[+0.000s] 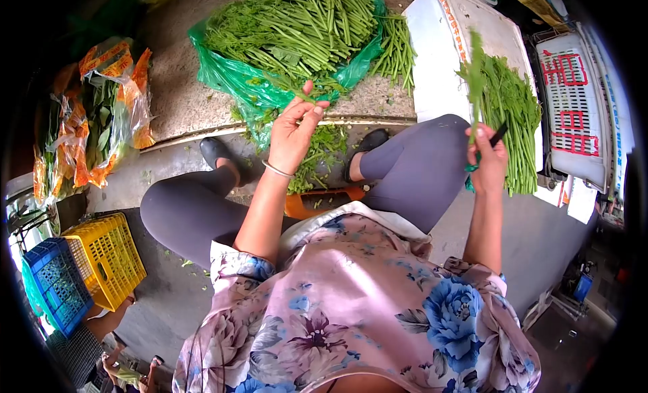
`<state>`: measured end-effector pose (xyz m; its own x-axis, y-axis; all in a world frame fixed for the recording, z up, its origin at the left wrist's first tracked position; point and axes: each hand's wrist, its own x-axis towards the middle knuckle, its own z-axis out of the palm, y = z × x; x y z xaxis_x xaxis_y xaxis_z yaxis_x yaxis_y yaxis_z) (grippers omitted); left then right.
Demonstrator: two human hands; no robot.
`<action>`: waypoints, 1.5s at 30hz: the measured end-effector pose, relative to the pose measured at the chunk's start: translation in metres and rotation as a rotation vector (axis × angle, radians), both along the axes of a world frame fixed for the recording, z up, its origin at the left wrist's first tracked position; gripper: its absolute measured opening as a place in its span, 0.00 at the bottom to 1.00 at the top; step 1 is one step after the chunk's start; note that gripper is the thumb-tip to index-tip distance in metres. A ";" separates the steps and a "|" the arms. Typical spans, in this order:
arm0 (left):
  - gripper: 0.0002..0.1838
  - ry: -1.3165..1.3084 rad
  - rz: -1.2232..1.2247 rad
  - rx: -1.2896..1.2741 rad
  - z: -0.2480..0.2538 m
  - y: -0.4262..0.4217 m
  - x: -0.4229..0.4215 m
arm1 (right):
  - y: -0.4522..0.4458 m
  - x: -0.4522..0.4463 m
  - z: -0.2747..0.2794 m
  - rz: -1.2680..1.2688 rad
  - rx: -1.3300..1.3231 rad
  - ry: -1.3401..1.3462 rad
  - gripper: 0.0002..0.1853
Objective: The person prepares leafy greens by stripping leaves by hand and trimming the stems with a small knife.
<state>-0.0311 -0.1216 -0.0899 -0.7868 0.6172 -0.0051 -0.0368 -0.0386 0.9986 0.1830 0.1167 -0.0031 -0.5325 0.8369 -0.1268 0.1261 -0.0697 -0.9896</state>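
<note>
My left hand (295,131) is raised in front of the green plastic bag (368,63), its fingers pinched on a small green sprig (290,86). A large heap of green stalks (304,35) lies on the opened bag. On the right, my right hand (487,153) is closed round a leafy stalk (476,75) that stands upright, and a dark-handled tool (499,134) sticks out of the same hand. Beside it, a sorted bunch of leafy stalks (509,126) rests on a white box (432,55).
Leaf trimmings (316,156) lie on the ground between my feet. Plastic bags with leafy greens (101,116) stand at the left, above yellow (111,261) and blue crates (57,285). A white slotted crate (574,109) is at the far right. Another person's limbs (111,319) show at lower left.
</note>
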 end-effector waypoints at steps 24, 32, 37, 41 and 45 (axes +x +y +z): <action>0.14 0.483 -0.175 -0.256 -0.010 0.003 0.027 | -0.104 -0.110 -0.065 0.529 -0.112 -0.136 0.10; 0.27 0.551 0.082 -0.321 0.017 0.006 0.028 | -0.086 -0.104 -0.063 0.475 -0.058 -0.248 0.09; 0.23 0.501 -0.124 -0.201 -0.011 0.008 0.024 | -0.082 -0.103 -0.056 0.581 -0.086 -0.255 0.09; 0.18 0.506 -0.111 -0.280 -0.020 0.008 0.025 | -0.080 -0.100 -0.060 0.475 -0.257 -0.216 0.13; 0.17 0.179 -0.077 -0.312 -0.019 0.009 0.026 | -0.088 -0.095 -0.069 0.442 -0.541 -0.023 0.19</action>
